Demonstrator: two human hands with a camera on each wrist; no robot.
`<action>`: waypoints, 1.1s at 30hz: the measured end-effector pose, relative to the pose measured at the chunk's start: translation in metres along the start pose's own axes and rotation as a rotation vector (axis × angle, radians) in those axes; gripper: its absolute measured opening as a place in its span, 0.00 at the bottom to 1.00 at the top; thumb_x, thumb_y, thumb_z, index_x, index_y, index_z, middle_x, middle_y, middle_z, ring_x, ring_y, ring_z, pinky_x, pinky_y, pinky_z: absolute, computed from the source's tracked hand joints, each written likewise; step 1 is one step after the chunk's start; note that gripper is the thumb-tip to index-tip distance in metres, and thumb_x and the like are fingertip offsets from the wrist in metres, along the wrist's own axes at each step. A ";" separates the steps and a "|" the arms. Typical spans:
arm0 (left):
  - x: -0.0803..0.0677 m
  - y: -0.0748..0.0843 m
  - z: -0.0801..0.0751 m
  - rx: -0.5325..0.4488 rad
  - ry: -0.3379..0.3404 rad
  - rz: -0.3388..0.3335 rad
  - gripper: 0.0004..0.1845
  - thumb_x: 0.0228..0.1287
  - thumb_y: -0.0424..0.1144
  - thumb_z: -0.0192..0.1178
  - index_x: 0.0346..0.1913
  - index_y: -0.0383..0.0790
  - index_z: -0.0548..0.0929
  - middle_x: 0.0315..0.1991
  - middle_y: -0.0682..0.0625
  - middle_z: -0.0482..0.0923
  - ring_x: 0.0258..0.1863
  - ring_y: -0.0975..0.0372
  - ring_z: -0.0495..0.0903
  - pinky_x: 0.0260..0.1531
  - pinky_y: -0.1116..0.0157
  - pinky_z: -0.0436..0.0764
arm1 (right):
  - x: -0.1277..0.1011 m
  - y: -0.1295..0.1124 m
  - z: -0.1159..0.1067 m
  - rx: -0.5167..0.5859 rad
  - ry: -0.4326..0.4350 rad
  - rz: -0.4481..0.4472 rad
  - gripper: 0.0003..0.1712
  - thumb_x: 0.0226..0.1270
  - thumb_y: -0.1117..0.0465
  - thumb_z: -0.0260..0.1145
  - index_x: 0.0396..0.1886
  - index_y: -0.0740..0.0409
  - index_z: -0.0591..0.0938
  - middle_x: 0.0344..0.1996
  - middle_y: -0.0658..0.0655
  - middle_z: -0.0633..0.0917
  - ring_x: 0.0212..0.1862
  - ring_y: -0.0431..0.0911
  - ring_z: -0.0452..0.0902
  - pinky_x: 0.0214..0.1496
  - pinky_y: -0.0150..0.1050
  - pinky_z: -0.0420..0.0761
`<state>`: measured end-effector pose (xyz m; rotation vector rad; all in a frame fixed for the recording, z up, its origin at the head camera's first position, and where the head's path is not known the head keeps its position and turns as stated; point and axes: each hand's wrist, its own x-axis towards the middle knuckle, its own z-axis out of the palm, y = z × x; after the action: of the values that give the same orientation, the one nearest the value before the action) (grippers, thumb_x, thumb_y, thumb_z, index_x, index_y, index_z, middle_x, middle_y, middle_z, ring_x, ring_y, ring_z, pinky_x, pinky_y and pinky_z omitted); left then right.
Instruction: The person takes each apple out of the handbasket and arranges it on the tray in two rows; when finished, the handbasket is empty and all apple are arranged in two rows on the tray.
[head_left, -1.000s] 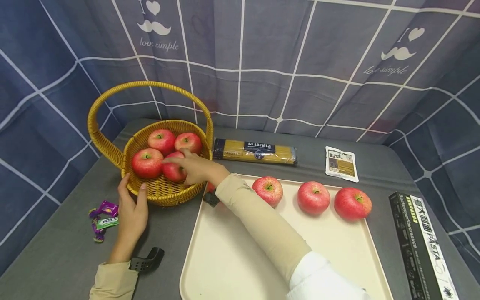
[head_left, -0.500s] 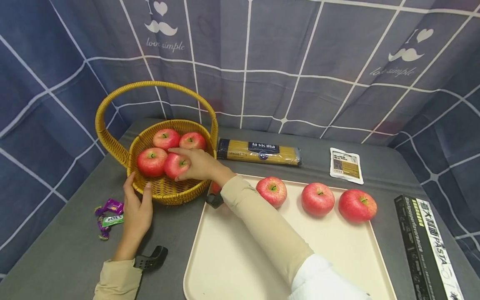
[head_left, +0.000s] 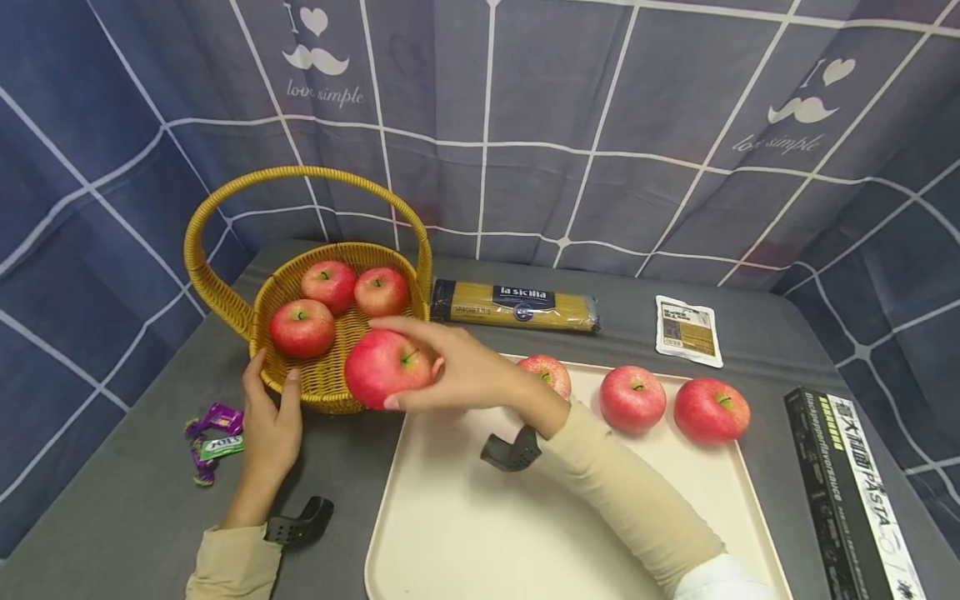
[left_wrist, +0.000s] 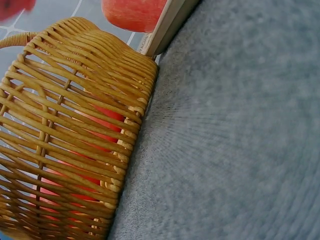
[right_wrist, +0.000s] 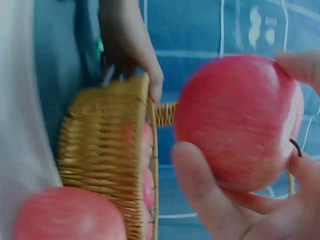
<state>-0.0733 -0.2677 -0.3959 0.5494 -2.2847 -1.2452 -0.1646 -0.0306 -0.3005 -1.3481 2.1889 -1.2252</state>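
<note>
My right hand (head_left: 472, 371) grips a red apple (head_left: 384, 368) between thumb and fingers, up above the basket's front right rim. In the right wrist view the held apple (right_wrist: 235, 122) fills much of the picture, its stem toward the palm. The round wicker basket (head_left: 321, 375) has a tall arched handle, and three red apples (head_left: 302, 327) sit inside toward the back and left. My left hand (head_left: 272, 429) holds the basket's front left rim, thumb over the edge. In the left wrist view the woven side (left_wrist: 75, 135) shows red through its gaps.
A cream tray (head_left: 450, 517) lies right of the basket, with several apples (head_left: 632, 400) along its far edge. Behind it lie a spaghetti pack (head_left: 517, 306) and a white pouch (head_left: 687, 331). A black pasta box (head_left: 851, 492) stands far right; wrapped candies (head_left: 217, 433) lie left.
My right hand has lifted an apple out of the basket and moved it toward me and to the right. The left hand stays at the rim.
</note>
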 end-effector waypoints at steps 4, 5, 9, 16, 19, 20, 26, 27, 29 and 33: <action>0.000 -0.001 -0.001 0.002 0.004 -0.001 0.30 0.68 0.47 0.45 0.69 0.48 0.49 0.68 0.36 0.52 0.67 0.43 0.53 0.63 0.42 0.52 | -0.038 -0.003 0.009 -0.110 -0.156 -0.033 0.43 0.47 0.46 0.70 0.65 0.35 0.62 0.56 0.40 0.72 0.54 0.34 0.69 0.52 0.31 0.74; 0.000 -0.001 -0.001 0.001 0.004 -0.003 0.30 0.68 0.47 0.45 0.69 0.48 0.49 0.68 0.36 0.52 0.67 0.43 0.53 0.63 0.42 0.52 | -0.046 -0.001 0.012 -0.138 -0.191 -0.040 0.43 0.47 0.46 0.70 0.65 0.36 0.62 0.56 0.41 0.72 0.54 0.33 0.69 0.53 0.30 0.73; 0.001 -0.001 -0.002 0.006 0.008 -0.013 0.30 0.68 0.48 0.45 0.69 0.49 0.50 0.69 0.37 0.52 0.67 0.44 0.52 0.63 0.42 0.52 | -0.070 0.006 0.028 -0.207 -0.297 -0.065 0.42 0.47 0.46 0.69 0.64 0.36 0.63 0.55 0.42 0.73 0.53 0.31 0.69 0.54 0.25 0.70; 0.001 -0.002 0.000 0.002 -0.006 -0.012 0.30 0.68 0.48 0.44 0.69 0.48 0.49 0.70 0.39 0.50 0.69 0.47 0.50 0.65 0.44 0.50 | -0.085 0.017 0.050 -0.329 -0.384 -0.101 0.43 0.46 0.42 0.67 0.65 0.31 0.60 0.49 0.38 0.74 0.47 0.25 0.69 0.48 0.21 0.68; 0.001 -0.002 0.000 -0.002 -0.010 -0.007 0.30 0.68 0.48 0.44 0.69 0.47 0.48 0.70 0.39 0.49 0.69 0.47 0.50 0.65 0.44 0.50 | -0.086 0.019 0.054 -0.373 -0.382 -0.127 0.45 0.46 0.40 0.66 0.66 0.28 0.57 0.49 0.37 0.72 0.44 0.23 0.70 0.44 0.19 0.68; 0.001 -0.002 0.000 -0.002 -0.010 -0.006 0.30 0.68 0.48 0.44 0.69 0.47 0.48 0.70 0.39 0.49 0.69 0.46 0.50 0.65 0.44 0.50 | -0.086 0.020 0.055 -0.382 -0.382 -0.136 0.46 0.47 0.40 0.66 0.66 0.28 0.56 0.50 0.36 0.72 0.44 0.23 0.70 0.43 0.19 0.67; 0.001 -0.002 0.000 0.003 -0.006 0.002 0.30 0.68 0.47 0.44 0.69 0.47 0.48 0.70 0.38 0.50 0.69 0.45 0.50 0.64 0.43 0.50 | -0.087 0.022 0.059 -0.379 -0.370 -0.170 0.47 0.49 0.33 0.62 0.68 0.29 0.52 0.53 0.36 0.68 0.50 0.23 0.67 0.46 0.18 0.67; 0.001 -0.002 0.000 0.002 -0.006 0.004 0.30 0.68 0.47 0.44 0.69 0.47 0.48 0.70 0.38 0.50 0.69 0.45 0.50 0.64 0.43 0.50 | -0.087 0.023 0.060 -0.377 -0.362 -0.174 0.47 0.49 0.32 0.61 0.68 0.30 0.52 0.54 0.36 0.68 0.50 0.23 0.67 0.47 0.18 0.67; 0.001 -0.002 0.000 0.000 -0.006 0.006 0.30 0.68 0.47 0.44 0.69 0.47 0.48 0.70 0.38 0.50 0.69 0.45 0.50 0.64 0.43 0.50 | -0.087 0.023 0.061 -0.377 -0.345 -0.179 0.48 0.48 0.31 0.61 0.68 0.30 0.52 0.55 0.37 0.67 0.51 0.24 0.67 0.47 0.19 0.68; 0.001 -0.001 0.000 0.002 -0.001 0.011 0.30 0.68 0.46 0.44 0.69 0.46 0.49 0.69 0.38 0.50 0.68 0.44 0.51 0.64 0.42 0.50 | -0.088 0.023 0.063 -0.379 -0.330 -0.182 0.50 0.47 0.31 0.61 0.69 0.30 0.50 0.55 0.38 0.67 0.50 0.25 0.68 0.46 0.19 0.68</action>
<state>-0.0738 -0.2688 -0.3964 0.5368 -2.2863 -1.2388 -0.0932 0.0149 -0.3711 -1.7827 2.1593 -0.5930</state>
